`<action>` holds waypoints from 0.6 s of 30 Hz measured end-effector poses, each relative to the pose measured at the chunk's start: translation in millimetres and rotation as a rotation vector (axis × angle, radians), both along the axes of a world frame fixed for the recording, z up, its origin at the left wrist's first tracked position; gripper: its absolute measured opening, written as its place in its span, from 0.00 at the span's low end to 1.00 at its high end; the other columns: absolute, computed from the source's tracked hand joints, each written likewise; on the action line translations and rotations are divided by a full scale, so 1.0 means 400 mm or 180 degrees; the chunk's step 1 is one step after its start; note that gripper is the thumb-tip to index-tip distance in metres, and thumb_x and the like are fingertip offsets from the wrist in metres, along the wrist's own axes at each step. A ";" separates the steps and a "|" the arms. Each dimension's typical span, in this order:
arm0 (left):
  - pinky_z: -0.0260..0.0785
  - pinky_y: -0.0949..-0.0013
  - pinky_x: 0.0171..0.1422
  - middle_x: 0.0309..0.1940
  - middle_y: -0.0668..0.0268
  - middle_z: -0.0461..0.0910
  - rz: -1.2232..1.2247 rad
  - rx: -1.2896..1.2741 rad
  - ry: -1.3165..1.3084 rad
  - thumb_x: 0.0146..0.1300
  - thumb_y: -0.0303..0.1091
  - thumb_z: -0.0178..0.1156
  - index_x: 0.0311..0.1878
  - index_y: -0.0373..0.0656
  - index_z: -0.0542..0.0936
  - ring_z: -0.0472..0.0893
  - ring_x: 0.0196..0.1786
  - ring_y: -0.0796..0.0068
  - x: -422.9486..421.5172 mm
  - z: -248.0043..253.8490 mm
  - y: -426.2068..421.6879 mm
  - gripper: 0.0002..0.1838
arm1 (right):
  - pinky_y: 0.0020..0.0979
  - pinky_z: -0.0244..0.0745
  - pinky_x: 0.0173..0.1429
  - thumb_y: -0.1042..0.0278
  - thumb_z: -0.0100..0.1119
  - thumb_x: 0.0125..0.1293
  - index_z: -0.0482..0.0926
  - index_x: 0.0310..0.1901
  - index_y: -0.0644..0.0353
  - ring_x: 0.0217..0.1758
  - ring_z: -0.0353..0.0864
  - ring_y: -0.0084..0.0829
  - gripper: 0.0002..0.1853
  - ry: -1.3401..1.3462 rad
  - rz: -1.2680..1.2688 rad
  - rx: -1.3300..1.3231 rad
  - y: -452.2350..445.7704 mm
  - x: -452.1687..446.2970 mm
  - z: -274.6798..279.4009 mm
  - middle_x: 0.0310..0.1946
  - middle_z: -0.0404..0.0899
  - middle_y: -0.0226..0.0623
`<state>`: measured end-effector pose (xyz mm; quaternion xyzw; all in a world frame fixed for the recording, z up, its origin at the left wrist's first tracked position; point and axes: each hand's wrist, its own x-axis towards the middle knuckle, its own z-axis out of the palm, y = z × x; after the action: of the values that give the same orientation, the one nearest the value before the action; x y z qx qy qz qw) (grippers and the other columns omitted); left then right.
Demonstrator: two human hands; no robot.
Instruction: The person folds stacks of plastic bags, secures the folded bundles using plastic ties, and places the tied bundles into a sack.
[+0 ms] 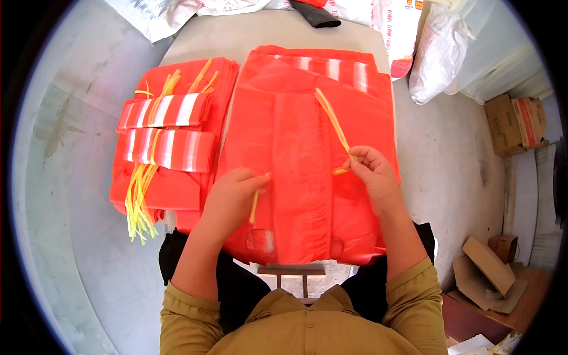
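My left hand pinches a short yellow strip over the left part of a large stack of red fabric. On the right, my right hand holds a longer yellow strand between thumb and fingers, its upper part slanting up and left across the red fabric. Beside the large stack, at the left, lies a smaller red pile. Two folded red bundles with silvery white stripes rest on it, with more yellow strands draped over them and hanging down.
The pale table extends behind the stacks. White bags and a black item are at the back. Cardboard boxes stand at the right, and opened cardboard lies at the lower right.
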<state>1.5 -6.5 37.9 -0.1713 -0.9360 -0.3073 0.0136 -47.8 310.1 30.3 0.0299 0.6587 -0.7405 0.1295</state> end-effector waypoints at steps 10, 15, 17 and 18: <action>0.78 0.55 0.47 0.39 0.53 0.87 -0.0594 0.0405 -0.0808 0.65 0.29 0.70 0.50 0.39 0.89 0.85 0.43 0.50 0.010 0.021 -0.050 0.11 | 0.33 0.79 0.60 0.80 0.62 0.74 0.82 0.53 0.60 0.51 0.85 0.33 0.09 0.1952 0.0720 0.1601 -0.093 0.027 -0.015 0.45 0.87 0.35; 0.78 0.57 0.46 0.40 0.58 0.87 -0.0353 0.0143 0.0084 0.60 0.29 0.71 0.50 0.43 0.90 0.85 0.43 0.56 0.005 0.006 0.021 0.14 | 0.39 0.77 0.58 0.80 0.64 0.70 0.84 0.49 0.58 0.50 0.84 0.40 0.09 0.2372 0.0718 0.1737 -0.119 0.023 -0.022 0.44 0.87 0.36; 0.77 0.56 0.46 0.39 0.61 0.86 -0.0224 -0.0017 0.0943 0.57 0.30 0.72 0.50 0.45 0.90 0.84 0.43 0.57 -0.003 0.007 0.066 0.15 | 0.41 0.76 0.58 0.79 0.65 0.69 0.84 0.48 0.58 0.49 0.84 0.41 0.09 0.2430 0.0736 0.1761 -0.126 0.024 -0.029 0.43 0.87 0.36; 0.77 0.56 0.46 0.39 0.63 0.85 -0.0156 -0.0099 0.1371 0.56 0.30 0.72 0.49 0.47 0.90 0.84 0.43 0.58 -0.009 0.008 0.080 0.16 | 0.41 0.76 0.59 0.79 0.65 0.69 0.84 0.48 0.58 0.49 0.84 0.42 0.09 0.2465 0.0758 0.1780 -0.130 0.024 -0.032 0.43 0.87 0.36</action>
<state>-2.1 25.4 41.2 -0.2560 -0.9116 -0.2493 0.2031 -38.3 258.1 17.6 -0.2895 0.8309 -0.4721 -0.0541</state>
